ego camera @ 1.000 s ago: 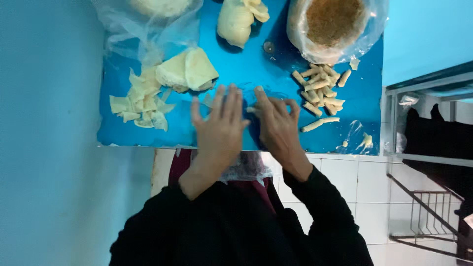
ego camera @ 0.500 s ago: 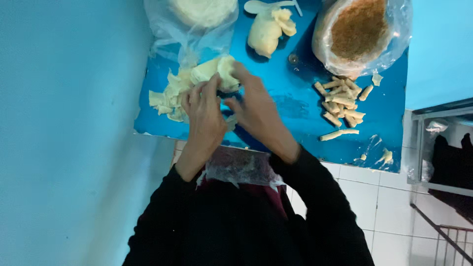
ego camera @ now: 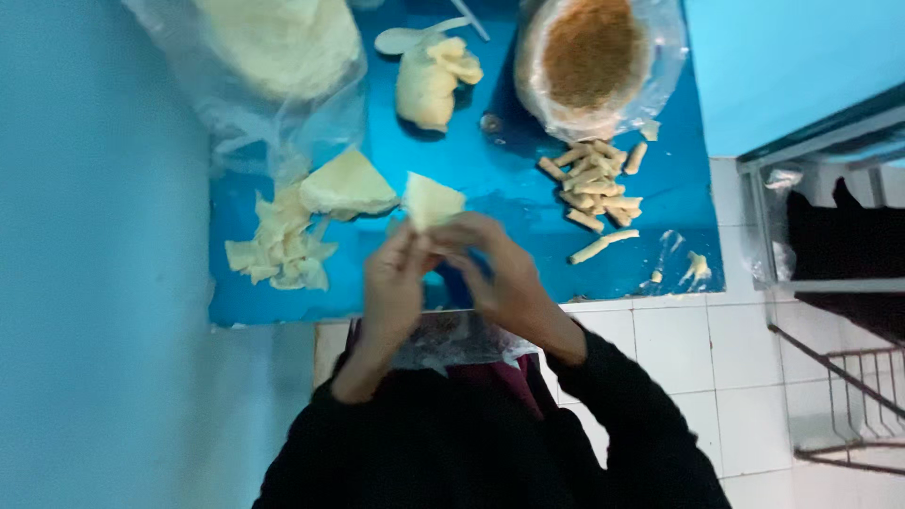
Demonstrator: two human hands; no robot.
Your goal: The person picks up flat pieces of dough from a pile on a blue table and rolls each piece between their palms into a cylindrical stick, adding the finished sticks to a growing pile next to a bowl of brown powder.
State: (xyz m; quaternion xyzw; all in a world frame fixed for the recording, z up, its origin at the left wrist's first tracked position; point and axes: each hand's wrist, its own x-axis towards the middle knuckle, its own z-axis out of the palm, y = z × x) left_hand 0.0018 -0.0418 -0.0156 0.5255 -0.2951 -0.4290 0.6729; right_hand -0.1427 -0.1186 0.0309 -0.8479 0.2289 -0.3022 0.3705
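My left hand (ego camera: 394, 283) and my right hand (ego camera: 504, 273) are together above the near edge of the blue table (ego camera: 509, 240). Between their fingertips they pinch a thin pale dough sheet (ego camera: 432, 200), lifted off the surface. A stack of similar folded sheets (ego camera: 349, 184) lies just to the left of it. Torn pale scraps (ego camera: 283, 250) are heaped further left. A pile of rolled dough sticks (ego camera: 594, 184) lies to the right, with a single stick (ego camera: 603, 247) nearer the edge.
A bowl of brown crumbs (ego camera: 594, 52) in a clear bag sits at the back right. A dough lump (ego camera: 429, 80) and a white spoon (ego camera: 405, 38) lie at the back middle, a plastic bag of dough (ego camera: 273, 47) at the back left. White floor tiles (ego camera: 679, 358) and a metal frame (ego camera: 830, 283) are on the right.
Both hands were flat on the table a second ago, then reached to the sheet stack on the left. Now they hold one sheet raised in front of me.
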